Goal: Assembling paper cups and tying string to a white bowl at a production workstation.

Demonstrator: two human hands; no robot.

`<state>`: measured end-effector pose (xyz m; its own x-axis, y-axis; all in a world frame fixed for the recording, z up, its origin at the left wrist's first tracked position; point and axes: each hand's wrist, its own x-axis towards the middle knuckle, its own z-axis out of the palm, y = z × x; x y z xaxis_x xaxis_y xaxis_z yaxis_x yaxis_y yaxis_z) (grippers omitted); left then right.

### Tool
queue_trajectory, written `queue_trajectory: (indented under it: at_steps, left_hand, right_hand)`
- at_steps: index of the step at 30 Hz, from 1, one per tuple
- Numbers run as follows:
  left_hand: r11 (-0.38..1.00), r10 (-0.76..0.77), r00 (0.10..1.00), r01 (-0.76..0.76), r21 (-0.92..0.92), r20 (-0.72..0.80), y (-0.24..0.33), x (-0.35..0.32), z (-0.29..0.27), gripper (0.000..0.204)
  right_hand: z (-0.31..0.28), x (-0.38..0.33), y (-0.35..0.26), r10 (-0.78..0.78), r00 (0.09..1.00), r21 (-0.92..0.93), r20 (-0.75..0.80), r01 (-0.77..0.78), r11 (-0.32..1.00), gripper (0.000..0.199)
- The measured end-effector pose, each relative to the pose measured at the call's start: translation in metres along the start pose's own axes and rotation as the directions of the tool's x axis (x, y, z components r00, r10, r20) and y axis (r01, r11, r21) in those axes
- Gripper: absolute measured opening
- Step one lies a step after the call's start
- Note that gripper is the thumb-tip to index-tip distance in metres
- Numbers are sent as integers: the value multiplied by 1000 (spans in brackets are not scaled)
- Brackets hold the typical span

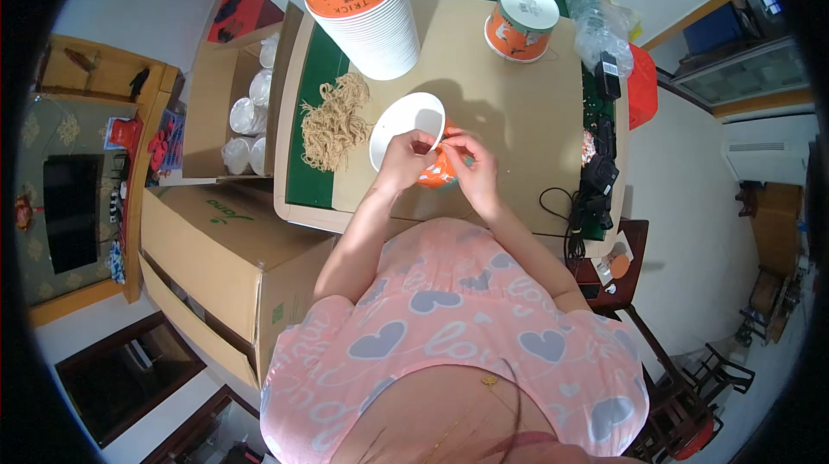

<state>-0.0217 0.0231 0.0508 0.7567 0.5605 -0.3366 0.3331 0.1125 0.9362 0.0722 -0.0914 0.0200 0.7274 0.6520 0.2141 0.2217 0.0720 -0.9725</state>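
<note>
Tipped on its side in front of me is a paper tub (406, 119), white inside and orange with a green band outside. My left hand (406, 160) grips its rim, thumb and fingers closed on the edge. Close beside it, my right hand (475, 169) pinches at the tub's outer side near the rim; whatever sits between those fingertips is too small to make out. A heap of tan twine pieces (335, 123) lies left of the tub. Farther back rises a tall stack of the same tubs (371, 28), and one more tub (523, 22) stands upside down at the right.
Along the table's right edge lie black cables and adapters (598, 175), a clear plastic bag (598, 28) and a red bag (641, 88). An open carton (229, 106) with wrapped white rolls stands left, above another large cardboard box (233, 248). Brown board (535, 136) covers the green tabletop.
</note>
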Motion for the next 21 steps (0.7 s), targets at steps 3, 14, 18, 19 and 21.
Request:
queue_trajectory:
  at_steps: [3,14,18,19,21]
  left_hand:
    - [991,62,998,-60,119,-13,1,2,2,14]
    - [996,48,999,-47,70,-22,-5,10,3,17]
    - [996,66,998,-67,61,14,-6,8,4,21]
    - [995,77,997,-78,61,13,-7,9,5,21]
    - [994,88,996,-88,61,12,-8,9,7,22]
  right_hand:
    - [-2,3,-2,-28,1000,-45,6,28,999,10]
    - [-13,4,9,105,993,4,54,-106,994,6]
    - [-13,5,0,77,994,-96,79,-69,993,6]
    - [-13,5,-1,68,994,-124,84,-57,991,6]
    - [-13,5,0,71,995,-90,67,-65,994,6]
